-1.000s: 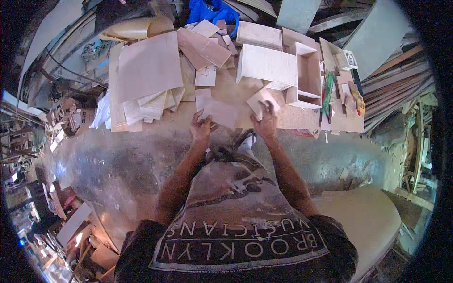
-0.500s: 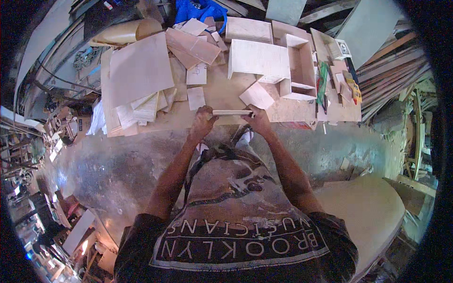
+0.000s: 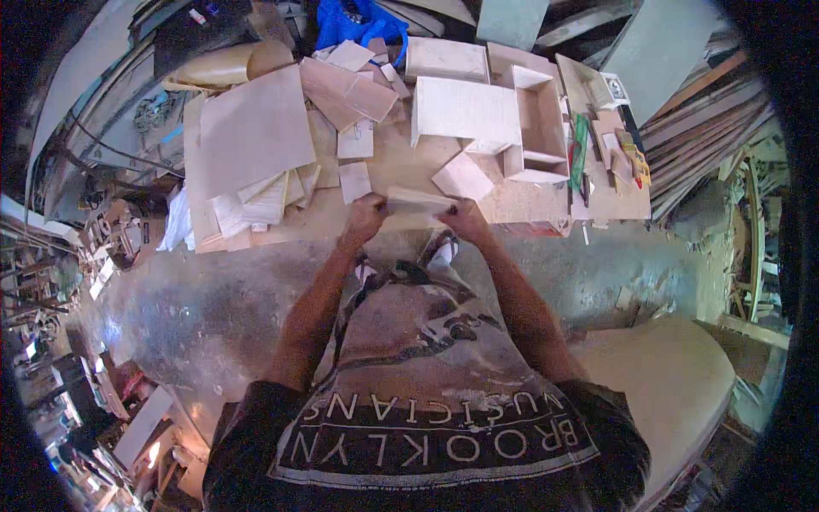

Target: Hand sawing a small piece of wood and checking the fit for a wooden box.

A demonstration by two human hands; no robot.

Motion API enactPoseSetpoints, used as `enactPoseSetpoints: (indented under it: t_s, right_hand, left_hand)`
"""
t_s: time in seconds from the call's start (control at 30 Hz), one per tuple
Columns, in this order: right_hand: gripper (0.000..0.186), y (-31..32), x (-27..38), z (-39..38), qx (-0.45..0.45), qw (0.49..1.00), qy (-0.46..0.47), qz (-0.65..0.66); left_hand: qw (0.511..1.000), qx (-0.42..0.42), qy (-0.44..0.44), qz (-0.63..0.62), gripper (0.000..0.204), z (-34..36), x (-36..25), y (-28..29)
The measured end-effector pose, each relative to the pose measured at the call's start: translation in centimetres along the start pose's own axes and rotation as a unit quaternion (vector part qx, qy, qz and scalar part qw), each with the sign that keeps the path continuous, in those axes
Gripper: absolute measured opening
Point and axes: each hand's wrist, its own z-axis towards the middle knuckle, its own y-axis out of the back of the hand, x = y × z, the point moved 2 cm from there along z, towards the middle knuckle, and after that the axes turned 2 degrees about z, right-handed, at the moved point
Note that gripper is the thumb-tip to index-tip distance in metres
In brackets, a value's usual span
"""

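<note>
Between my hands, over the near edge of the worktable, is a thin pale wooden board, blurred by motion. My left hand grips its left end, and my right hand pinches the right end. Just past the right hand, a square plywood piece lies on the table. A smaller plywood piece lies just beyond the left hand. Farther back to the right stand a pale wooden box and an open wooden frame with compartments.
A large plywood sheet covers stacked offcuts on the left of the table. A blue bag sits at the back. Green and yellow tools lie at the right end. Long planks lean beyond, and a rounded board is behind me at right.
The held board has tipped from nearly edge-on, so a broader blurred face shows. Both hands stay at its ends and have shifted only slightly.
</note>
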Motion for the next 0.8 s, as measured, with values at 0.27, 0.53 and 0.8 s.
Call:
enactPoseSetpoints:
  t_s: [0.27,0.53,0.8]
  right_hand:
    - [0.02,2.1,5.0,-3.9,0.039,0.905,-0.095,0.412]
    - [0.019,2.9,5.0,-3.8,0.082,0.909,-0.083,0.4]
    - [0.023,4.8,11.1,-2.5,0.076,0.919,-0.01,0.388]
  left_hand:
    - [0.924,-0.101,0.103,-0.355,0.037,-2.1,-9.4,3.5]
    - [0.977,-0.121,0.043,-0.172,0.045,-1.5,-13.5,5.7]
    - [0.8,-0.107,0.245,-0.537,0.055,-0.9,-10.0,4.2]
